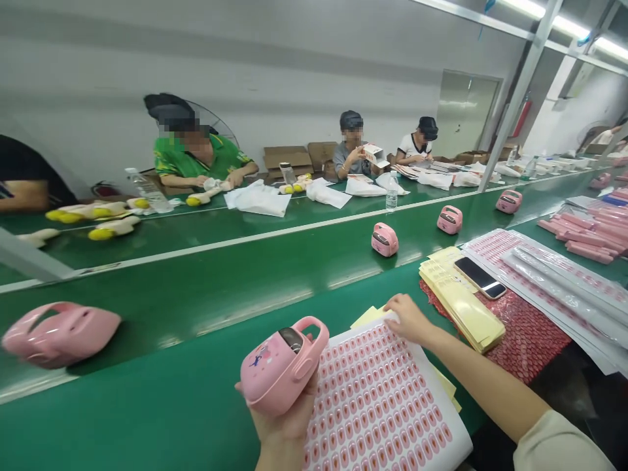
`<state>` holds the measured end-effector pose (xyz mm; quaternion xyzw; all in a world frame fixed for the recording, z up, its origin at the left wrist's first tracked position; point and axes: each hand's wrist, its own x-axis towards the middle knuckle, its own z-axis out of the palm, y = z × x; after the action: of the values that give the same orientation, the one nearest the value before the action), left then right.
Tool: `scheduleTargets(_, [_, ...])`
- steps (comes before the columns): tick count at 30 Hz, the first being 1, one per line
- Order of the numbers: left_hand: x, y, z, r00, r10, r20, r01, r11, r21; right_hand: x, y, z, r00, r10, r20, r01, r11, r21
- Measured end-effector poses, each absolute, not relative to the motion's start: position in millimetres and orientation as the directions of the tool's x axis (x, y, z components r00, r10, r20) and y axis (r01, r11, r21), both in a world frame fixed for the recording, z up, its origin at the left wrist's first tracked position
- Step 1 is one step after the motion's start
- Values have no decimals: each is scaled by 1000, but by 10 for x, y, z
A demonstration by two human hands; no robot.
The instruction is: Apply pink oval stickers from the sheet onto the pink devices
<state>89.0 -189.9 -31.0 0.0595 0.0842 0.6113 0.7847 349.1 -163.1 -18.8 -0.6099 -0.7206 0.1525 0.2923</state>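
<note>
My left hand [287, 418] is wrapped from below around a pink handled plastic case [277, 373] with a dark window and a small printed picture. The case is tilted over the left edge of a white sticker sheet [377, 399], which carries rows of small pink oval stickers. At the sheet's far edge, the bent fingers of my right hand [407, 317] pinch its corner; whether a loose sticker is between them is hidden. Yellow paper [367, 316] peeks out from beneath the sheet.
More pink cases [61, 333] stand along the green belt [220, 275]. To my right lie yellow sheets [461, 301], a phone [479, 277], red bubble wrap [530, 340], further sticker sheets [544, 268] and pink parts [589, 232]. Several people work across the belt; a metal post [520, 98] rises at right.
</note>
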Motion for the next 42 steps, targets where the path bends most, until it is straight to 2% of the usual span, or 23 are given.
scheduleTargets(2, [891, -1891, -306, 178, 983, -43, -963, 183, 199, 3161, -1603, -291, -214, 963, 166, 768, 271, -581])
scheduleTargets(6, [911, -1896, -306, 94, 996, 0, -974, 92, 205, 2674, -1459, -397, -261, 956, 134, 731, 286, -619])
scheduleTargets(11, [927, -1887, -335, 64, 997, 52, -975, 51, 216, 2367, -1287, -442, -219, 968, 123, 677, 242, -696])
scheduleTargets(16, [951, -1875, -372, 36, 998, 57, -974, 23, 224, 2357, -1310, -347, -117, 979, 168, 547, 204, -812])
scheduleTargets(18, [980, -1886, -365, 26, 998, 53, -975, 14, 221, 2340, -1396, -224, -63, 975, 212, 439, 218, -872])
scheduleTargets(20, [1017, -1904, -346, 17, 999, 46, -979, 7, 203, 2282, -1514, -72, -18, 961, 277, 241, 274, -931])
scheduleTargets(23, [1061, -1935, -318, 21, 999, 44, -987, 14, 162, 2135, -1682, 119, 38, 935, 351, 16, 351, -936])
scheduleTargets(29, [1068, -1956, -320, 39, 999, -11, -987, 40, 153, 1920, -1767, 165, 106, 940, 324, 72, 318, -945])
scheduleTargets(36, [1086, -1979, -273, 47, 995, -89, -994, 55, 94, 1890, -1798, 92, 125, 918, 376, 45, 373, -927])
scheduleTargets(42, [1100, -1993, -290, 74, 997, -25, -992, 76, 98, 1859, -1828, 42, 161, 882, 443, 100, 432, -896])
